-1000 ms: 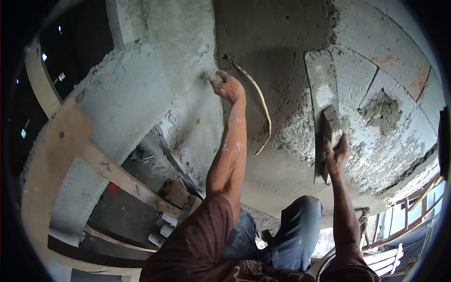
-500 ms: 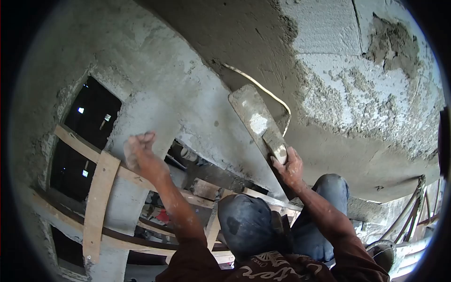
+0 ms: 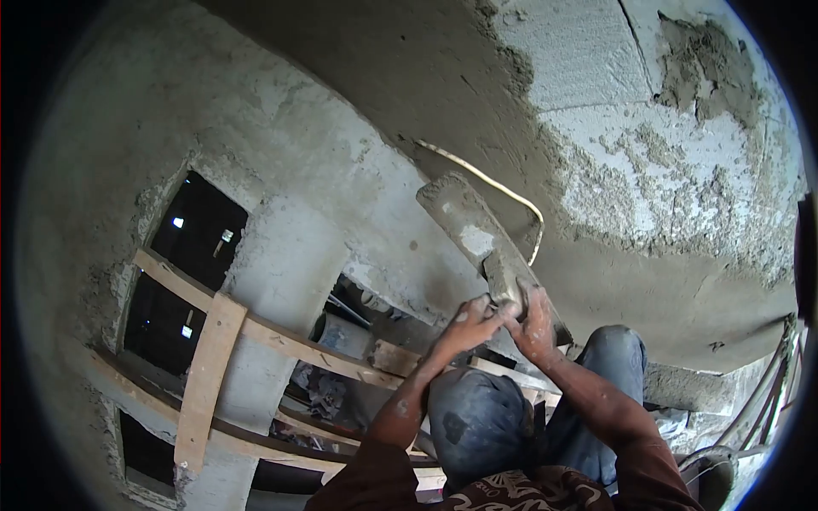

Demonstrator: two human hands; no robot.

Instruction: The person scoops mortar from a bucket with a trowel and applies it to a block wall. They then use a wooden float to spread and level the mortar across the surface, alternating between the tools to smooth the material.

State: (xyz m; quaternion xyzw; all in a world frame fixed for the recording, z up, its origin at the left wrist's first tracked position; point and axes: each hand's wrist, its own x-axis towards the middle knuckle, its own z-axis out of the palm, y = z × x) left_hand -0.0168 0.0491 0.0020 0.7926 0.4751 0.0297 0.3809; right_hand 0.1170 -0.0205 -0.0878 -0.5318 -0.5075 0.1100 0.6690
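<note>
A long plastering float [image 3: 456, 217], smeared with mortar and with a block handle on its back, lies slanted near the wall. My right hand [image 3: 535, 328] is closed around the near end of its handle. At the same end, my left hand [image 3: 474, 324] has its fingers bent against the handle, touching or nearly touching the right fingers. The float's working face is turned away from me. A pale bent cable [image 3: 494, 180] sticks out of the wet plaster [image 3: 409, 77] just beyond the float.
Wooden battens [image 3: 209, 383] cross openings at left, with dark gaps [image 3: 192, 230] behind them. Rough, partly coated blockwork [image 3: 588, 68] is at upper right. My knees [image 3: 477, 417] are below the hands. Cables or hoses [image 3: 767, 392] hang at far right.
My left hand has come from the left, over the battens, across to the float's handle. The right hand stays on the float, now slightly lower in view. The camera view has shifted a little.
</note>
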